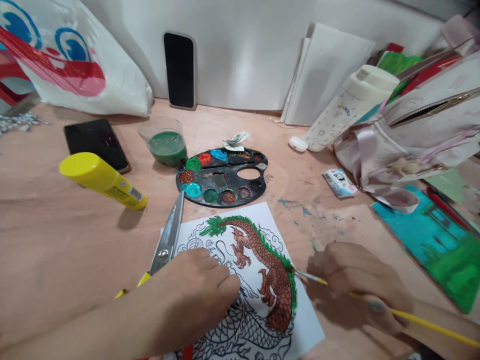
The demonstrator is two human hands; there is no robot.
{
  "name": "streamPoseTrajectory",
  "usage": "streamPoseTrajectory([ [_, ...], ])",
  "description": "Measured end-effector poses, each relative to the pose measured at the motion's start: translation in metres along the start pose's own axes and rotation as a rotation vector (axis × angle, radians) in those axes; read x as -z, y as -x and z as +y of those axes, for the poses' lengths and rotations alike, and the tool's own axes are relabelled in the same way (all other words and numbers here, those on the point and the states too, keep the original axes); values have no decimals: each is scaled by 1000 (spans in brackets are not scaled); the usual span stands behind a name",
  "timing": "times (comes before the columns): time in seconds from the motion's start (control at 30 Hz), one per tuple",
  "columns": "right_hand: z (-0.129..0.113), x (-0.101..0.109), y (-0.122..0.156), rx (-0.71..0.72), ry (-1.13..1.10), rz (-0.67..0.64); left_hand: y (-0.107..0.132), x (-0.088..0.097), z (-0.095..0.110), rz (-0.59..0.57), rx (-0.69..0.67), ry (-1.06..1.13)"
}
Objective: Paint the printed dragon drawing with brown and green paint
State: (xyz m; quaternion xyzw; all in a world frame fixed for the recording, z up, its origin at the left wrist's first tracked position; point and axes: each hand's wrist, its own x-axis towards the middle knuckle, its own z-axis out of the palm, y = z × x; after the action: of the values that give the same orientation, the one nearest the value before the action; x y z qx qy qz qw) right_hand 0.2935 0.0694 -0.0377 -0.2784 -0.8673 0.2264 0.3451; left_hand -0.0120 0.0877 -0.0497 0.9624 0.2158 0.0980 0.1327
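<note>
A dragon line drawing on white paper (311, 325) lies in front of me, its body partly painted brown with a green mane. In my right hand (363, 280) is a thin yellow paintbrush (431, 326), its tip touching the green edge on the dragon's right side. My left hand (202, 295) rests over the paper with fingers curled; what they hold, if anything, is hidden. Beside it, yellow-handled scissors (168, 237) lie across the paper's left edge, partly behind my forearm. Beyond the paper sits a black paint palette (202, 172) with several colours in its wells.
A cup of green water (168, 147), a yellow glue stick (108, 182) and a phone (95, 145) stand or lie at left. Another phone (180, 70) leans on the wall. At right are a white bottle (348, 105), a pale bag (423, 120) and a painted picture (431, 240).
</note>
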Motion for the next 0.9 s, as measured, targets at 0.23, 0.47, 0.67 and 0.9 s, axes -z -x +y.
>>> streamPoseTrajectory([
  [0.23,2,-8,-12,-82,71,36,1,1,2,13,14,9],
  [0.47,5,-9,-6,-196,-117,90,0,1,1,26,11,7],
  [0.67,8,-8,-2,-135,82,-33,-1,1,2,10,9,-18],
  [0.9,9,-6,3,-174,83,-145,-1,1,1,13,4,-4],
])
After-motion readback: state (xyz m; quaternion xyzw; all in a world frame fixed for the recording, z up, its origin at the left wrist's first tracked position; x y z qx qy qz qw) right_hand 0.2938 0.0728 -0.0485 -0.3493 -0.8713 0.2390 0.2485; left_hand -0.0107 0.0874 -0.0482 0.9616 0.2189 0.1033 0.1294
